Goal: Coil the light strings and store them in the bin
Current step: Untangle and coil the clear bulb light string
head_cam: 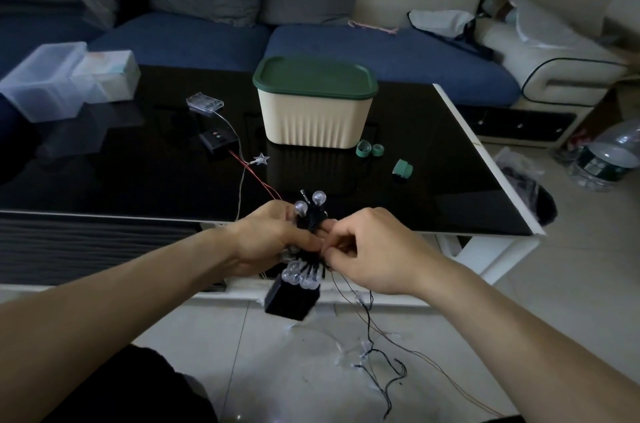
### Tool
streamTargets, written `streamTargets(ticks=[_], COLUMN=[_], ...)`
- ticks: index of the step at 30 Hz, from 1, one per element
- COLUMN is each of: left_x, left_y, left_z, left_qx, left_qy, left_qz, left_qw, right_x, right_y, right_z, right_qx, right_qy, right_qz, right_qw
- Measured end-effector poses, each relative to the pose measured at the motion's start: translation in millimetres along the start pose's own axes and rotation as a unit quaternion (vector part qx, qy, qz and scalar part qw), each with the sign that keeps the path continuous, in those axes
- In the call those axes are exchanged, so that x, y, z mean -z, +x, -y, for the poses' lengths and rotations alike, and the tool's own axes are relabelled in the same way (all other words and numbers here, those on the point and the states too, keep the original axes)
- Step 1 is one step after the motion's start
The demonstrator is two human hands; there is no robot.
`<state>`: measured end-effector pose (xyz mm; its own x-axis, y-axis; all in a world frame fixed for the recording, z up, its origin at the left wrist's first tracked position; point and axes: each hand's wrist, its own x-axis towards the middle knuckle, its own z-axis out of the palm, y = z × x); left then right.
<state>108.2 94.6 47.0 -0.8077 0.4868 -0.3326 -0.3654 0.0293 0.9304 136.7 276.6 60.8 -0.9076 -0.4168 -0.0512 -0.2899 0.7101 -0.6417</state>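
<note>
My left hand (273, 240) grips a bundle of black light string with clear round bulbs (306, 214), held over the table's near edge. A black battery box (291, 299) hangs under the bundle. My right hand (367, 249) pinches the black wire at the bundle's right side. Loose wire with more bulbs (374, 350) trails down onto the tiled floor. The cream bin with a green lid (315, 103) stands shut at the middle of the black table (433, 187). A second string with a star light (260, 159), red wires, a clear battery case (205, 104) and a black box (218, 140) lies on the table.
Green tape rolls (369, 148) and a green cap (402, 169) lie right of the bin. Clear plastic boxes (52, 83) sit at the table's far left. A blue sofa runs behind. A water bottle (606, 155) and a black bag (530, 190) lie on the floor to the right.
</note>
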Motion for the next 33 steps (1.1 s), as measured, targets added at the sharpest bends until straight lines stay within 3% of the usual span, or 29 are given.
streamTargets(ticks=[5, 9, 14, 19, 23, 33], left_x=[1, -3, -2, -3, -4, 8], left_y=[-2, -4, -6, -5, -7, -2], left_z=[-2, -7, -10, -10, -13, -5], left_qx=[-0.009, 0.039, 0.066, 0.071, 0.068, 0.058], left_qy=[0.008, -0.051, -0.089, -0.059, -0.039, -0.018], left_qz=[0.042, 0.044, 0.114, 0.136, 0.129, 0.117], left_qw=[0.999, 0.997, 0.987, 0.986, 0.989, 0.991], right_x=[-2, 1, 2, 0, 1, 18], right_y=[0, 4, 10, 10, 10, 10], right_z=[-3, -4, -3, 8, 15, -5], right_qx=[0.037, 0.099, 0.151, 0.153, 0.109, -0.001], right_qy=[0.017, 0.011, -0.005, 0.008, 0.002, 0.103], right_qz=[-0.028, -0.041, -0.085, -0.144, -0.169, -0.020], right_qw=[0.999, 0.994, 0.985, 0.978, 0.980, 0.995])
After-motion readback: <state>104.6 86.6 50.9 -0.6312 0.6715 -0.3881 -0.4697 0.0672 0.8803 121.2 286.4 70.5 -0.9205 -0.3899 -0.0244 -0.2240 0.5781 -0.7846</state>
